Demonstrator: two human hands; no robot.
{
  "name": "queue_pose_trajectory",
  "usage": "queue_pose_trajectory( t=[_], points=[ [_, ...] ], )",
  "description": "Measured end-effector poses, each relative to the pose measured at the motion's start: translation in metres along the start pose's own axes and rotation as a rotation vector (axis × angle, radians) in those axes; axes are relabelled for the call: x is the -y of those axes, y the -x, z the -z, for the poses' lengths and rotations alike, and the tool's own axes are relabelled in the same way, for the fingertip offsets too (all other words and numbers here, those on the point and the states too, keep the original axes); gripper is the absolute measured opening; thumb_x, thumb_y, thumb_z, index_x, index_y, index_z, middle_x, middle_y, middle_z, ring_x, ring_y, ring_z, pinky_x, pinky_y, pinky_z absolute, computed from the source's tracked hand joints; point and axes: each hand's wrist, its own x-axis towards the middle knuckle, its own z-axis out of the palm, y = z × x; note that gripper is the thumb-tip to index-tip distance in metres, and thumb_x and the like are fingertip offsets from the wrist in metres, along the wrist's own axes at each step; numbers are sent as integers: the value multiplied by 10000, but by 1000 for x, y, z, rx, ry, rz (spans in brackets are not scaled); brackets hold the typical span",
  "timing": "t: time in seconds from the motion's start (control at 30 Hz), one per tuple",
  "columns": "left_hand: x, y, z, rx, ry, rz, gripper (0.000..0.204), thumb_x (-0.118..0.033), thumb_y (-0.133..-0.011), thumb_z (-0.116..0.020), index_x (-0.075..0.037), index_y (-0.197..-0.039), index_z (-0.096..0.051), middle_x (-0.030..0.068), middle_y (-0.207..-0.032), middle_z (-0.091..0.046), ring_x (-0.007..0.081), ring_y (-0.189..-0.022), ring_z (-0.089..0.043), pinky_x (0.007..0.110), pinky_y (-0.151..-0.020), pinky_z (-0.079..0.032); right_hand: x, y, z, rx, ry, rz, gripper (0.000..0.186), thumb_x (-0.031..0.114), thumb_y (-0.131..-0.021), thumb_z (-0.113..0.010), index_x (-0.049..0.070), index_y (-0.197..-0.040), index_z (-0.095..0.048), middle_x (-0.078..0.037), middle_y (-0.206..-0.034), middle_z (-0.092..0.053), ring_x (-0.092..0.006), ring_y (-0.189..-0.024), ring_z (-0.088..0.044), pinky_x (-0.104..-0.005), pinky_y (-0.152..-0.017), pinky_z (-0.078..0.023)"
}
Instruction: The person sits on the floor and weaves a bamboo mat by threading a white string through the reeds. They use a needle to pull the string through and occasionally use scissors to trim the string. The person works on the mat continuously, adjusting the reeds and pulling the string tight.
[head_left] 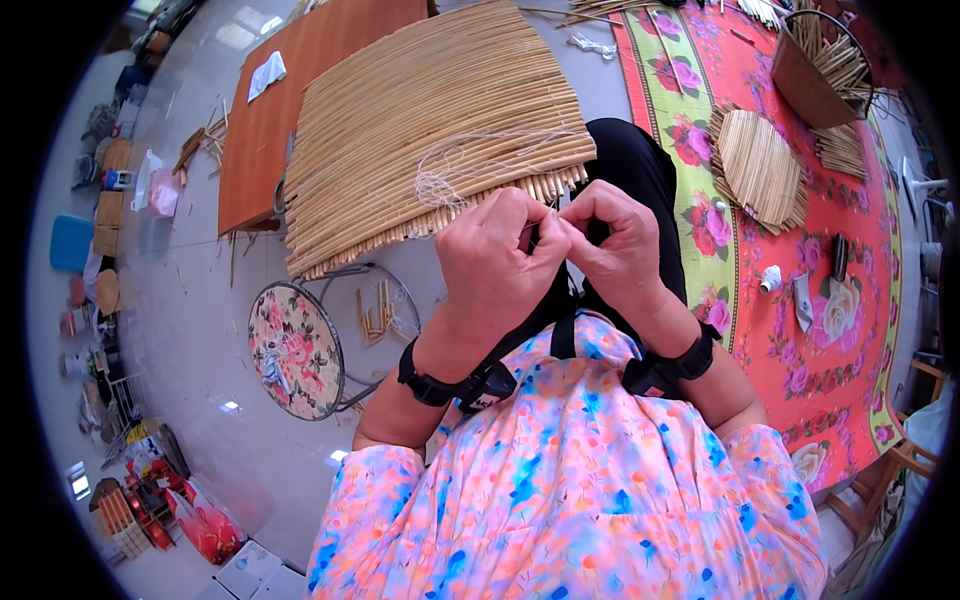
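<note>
Above my lap, my left hand (pixel 497 245) and my right hand (pixel 622 238) meet fingertip to fingertip, both closed in a pinch. What they pinch is too small to make out. Just beyond them lies a large mat of straw-coloured stalks (pixel 430 100) set side by side, its near edge reaching my knees. A loose tangle of white thread (pixel 438 188) rests on the mat's near part, next to my left hand, and strands run right across the stalks. Whether this thread reaches my fingers is hidden.
The mat overlaps a reddish-brown table (pixel 255 150) with a white cloth (pixel 267 75). A round flowered stool (pixel 297 350) stands left of me. On the right, a red flowered cloth (pixel 770 400) bears an oval stalk mat (pixel 760 170), a thread spool (pixel 770 279) and a basket of stalks (pixel 815 70).
</note>
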Motion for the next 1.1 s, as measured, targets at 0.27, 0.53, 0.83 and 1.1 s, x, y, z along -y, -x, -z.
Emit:
queue_pose_trajectory(
  t=[0.27, 0.53, 0.83, 1.1],
  points=[
    [-1, 1, -3, -19, 0, 36, 144, -79, -656, -667, -89, -634, -525, 22, -498, -459, 192, -438, -489, 311, -409, -379, 0, 0, 0, -17, 4, 16, 117, 36, -682, -708, 0, -674, -597, -35, -623, -526, -97, -514, -485, -226, -472, -379],
    [-2, 1, -2, 0, 23, 55, 143, -83, -658, -670, -89, -635, -529, 23, -497, -465, 189, -440, -493, 311, -411, -379, -2, 1, 0, -27, 10, 34, 121, 43, -678, -710, 1, -671, -597, -33, -615, -519, -92, -504, -479, -222, -462, -372],
    [-2, 2, -2, -1, 34, 62, 134, -87, -673, -674, -84, -654, -541, 27, -516, -492, 194, -456, -506, 313, -424, -392, -1, 0, 0, -35, 19, 45, 130, 49, -671, -716, 5, -661, -594, -30, -605, -513, -95, -497, -473, -226, -456, -366],
    [-1, 2, -3, -7, 50, 56, 119, -79, -692, -665, -78, -673, -547, 38, -544, -513, 209, -470, -522, 320, -437, -404, -1, 0, 1, -35, 23, 44, 130, 47, -669, -715, 8, -658, -592, -28, -605, -513, -91, -500, -482, -223, -459, -372]
  ],
)
